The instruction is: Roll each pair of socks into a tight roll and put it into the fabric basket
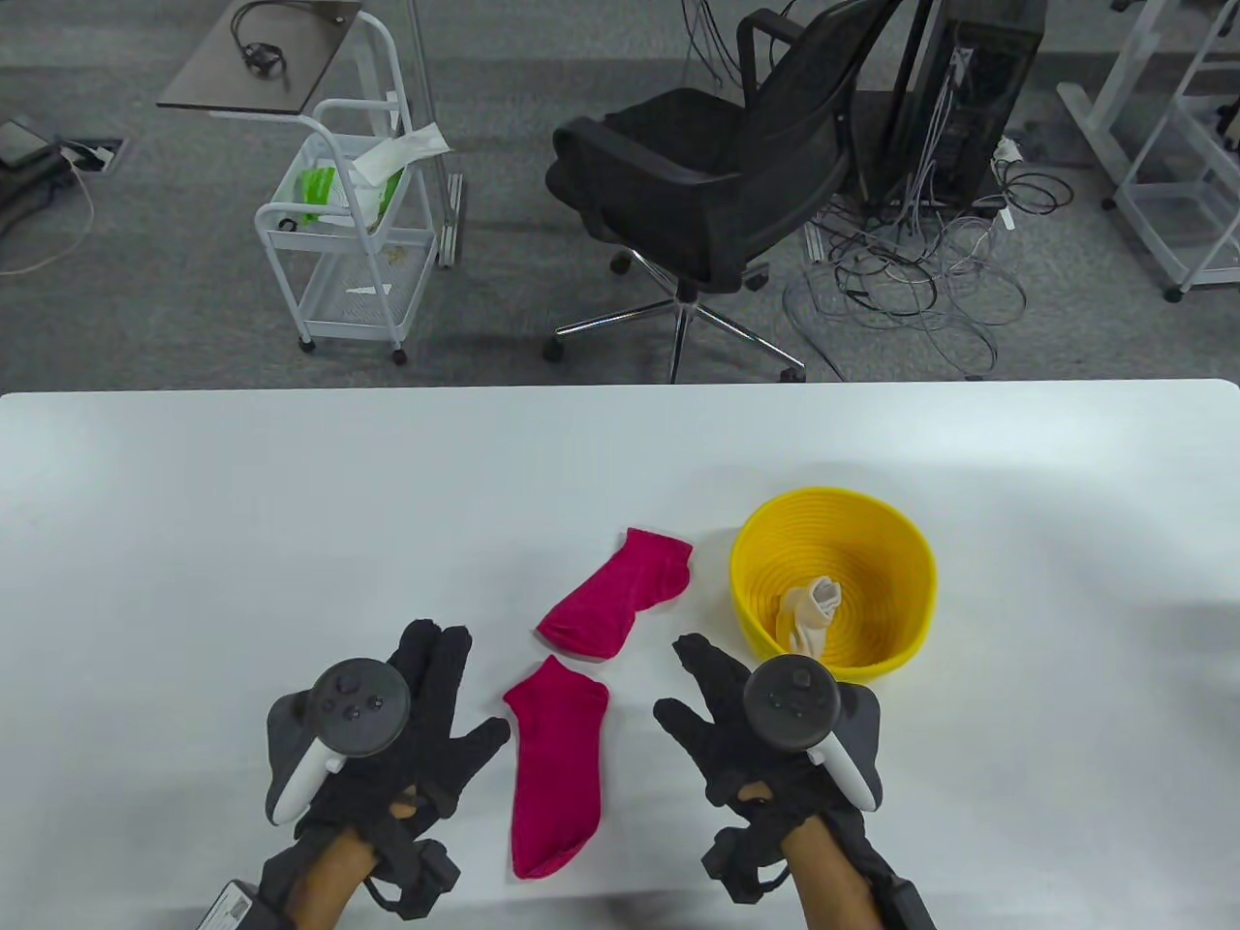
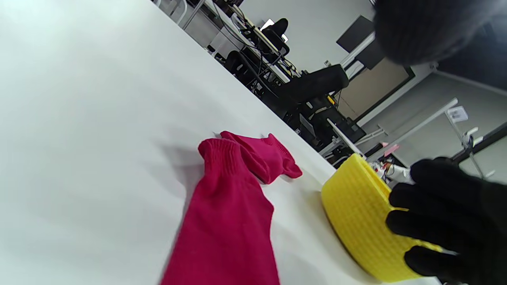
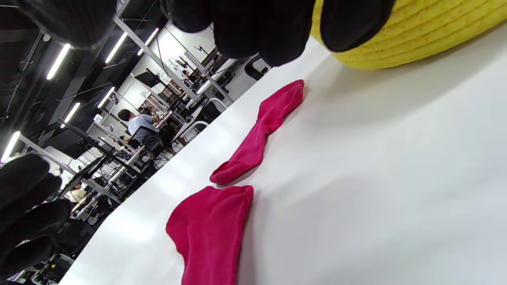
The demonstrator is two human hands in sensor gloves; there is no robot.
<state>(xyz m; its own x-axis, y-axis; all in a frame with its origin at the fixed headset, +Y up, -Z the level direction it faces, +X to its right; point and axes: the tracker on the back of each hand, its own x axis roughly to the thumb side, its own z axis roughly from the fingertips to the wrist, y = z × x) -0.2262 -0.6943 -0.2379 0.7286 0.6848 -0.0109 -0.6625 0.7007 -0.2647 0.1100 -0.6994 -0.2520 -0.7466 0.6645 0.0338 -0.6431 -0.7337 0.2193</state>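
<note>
1. Here, two pink socks lie flat left of the basket (image 1: 911, 572): far sock (image 1: 618, 593), near sock (image 1: 555, 765).
2. A cream roll (image 1: 809, 612) sits inside the basket.
3. Left hand (image 1: 407, 736) and right hand (image 1: 746, 736) flank the near sock, fingers spread, holding nothing.

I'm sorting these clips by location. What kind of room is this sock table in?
Probably an office or lab workspace, not a home. Behind the white table stand a black office chair, a computer tower with a tangle of cables on grey carpet, and a white wire trolley. The right wrist view shows rows of desks under strip lights.
</note>
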